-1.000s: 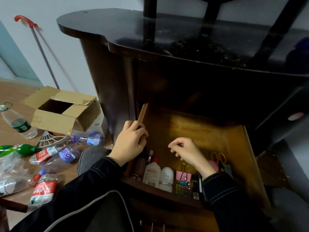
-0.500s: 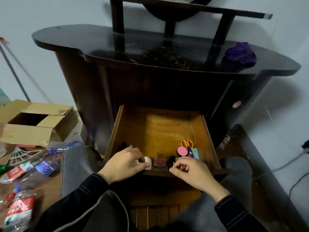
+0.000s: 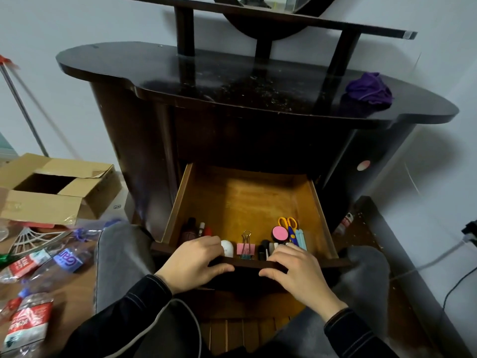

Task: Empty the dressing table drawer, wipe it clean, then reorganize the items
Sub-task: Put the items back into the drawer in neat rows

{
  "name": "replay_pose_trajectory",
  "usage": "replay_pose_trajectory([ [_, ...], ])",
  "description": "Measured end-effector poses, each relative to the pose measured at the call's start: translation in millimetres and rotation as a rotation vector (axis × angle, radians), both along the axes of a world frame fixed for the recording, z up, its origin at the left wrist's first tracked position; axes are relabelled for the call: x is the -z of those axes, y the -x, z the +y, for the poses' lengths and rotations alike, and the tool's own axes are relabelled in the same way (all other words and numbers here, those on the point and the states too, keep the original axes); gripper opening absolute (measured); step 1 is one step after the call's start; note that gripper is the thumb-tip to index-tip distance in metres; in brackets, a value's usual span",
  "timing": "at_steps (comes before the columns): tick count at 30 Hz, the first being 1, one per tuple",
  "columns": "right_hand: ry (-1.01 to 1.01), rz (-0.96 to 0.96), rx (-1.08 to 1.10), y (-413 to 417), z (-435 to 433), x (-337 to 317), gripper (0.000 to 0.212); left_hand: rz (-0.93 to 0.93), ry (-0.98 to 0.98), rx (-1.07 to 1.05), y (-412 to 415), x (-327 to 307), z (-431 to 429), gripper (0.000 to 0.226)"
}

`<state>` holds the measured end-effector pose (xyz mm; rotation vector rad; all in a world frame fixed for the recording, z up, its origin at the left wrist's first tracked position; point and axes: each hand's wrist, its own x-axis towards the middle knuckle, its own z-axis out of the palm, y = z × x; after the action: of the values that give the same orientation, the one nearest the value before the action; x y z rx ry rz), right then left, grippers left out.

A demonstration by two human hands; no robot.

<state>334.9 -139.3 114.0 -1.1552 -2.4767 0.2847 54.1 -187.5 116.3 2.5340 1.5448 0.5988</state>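
Note:
The wooden drawer [image 3: 247,197] of the dark dressing table [image 3: 232,81] stands pulled out. Along its front lie small items: a dark bottle [image 3: 190,228], a white bottle [image 3: 227,248], a pink binder clip [image 3: 245,246], a round pink compact [image 3: 280,233] and yellow-handled scissors [image 3: 289,223]. My left hand [image 3: 196,262] grips the dark front panel [image 3: 247,263] of the drawer, fingers over the top edge, thumb below. My right hand [image 3: 294,267] grips the same panel further right. A purple cloth [image 3: 369,91] sits on the table top at the right.
An open cardboard box [image 3: 51,192] stands on the floor at the left, with several plastic bottles [image 3: 28,319] and a wire rack [image 3: 28,237] beside it. A small can [image 3: 344,223] and cables [image 3: 438,257] lie at the right by the wall. My grey-trousered knees flank the drawer.
My head has drawn back, bringing the whole table into view. Both hands came from inside the drawer to its front panel and took hold of it.

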Motion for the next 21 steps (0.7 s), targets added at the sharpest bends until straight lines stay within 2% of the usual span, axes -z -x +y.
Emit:
replay_pose_trajectory([
  [4,0.012,0.032,0.021,6,19,-6,0.061,-0.025,-0.044,-0.011,3,-3,20,0.042],
  [10,0.020,0.018,0.033,15,51,-5,0.054,-0.044,-0.093,-0.004,11,1,50,0.042],
  [16,-0.034,0.029,0.064,25,86,-6,0.066,0.009,-0.241,-0.057,13,5,82,0.035],
  [21,-0.221,0.022,0.169,37,117,8,0.049,0.093,-0.421,-0.251,8,23,111,0.031],
])
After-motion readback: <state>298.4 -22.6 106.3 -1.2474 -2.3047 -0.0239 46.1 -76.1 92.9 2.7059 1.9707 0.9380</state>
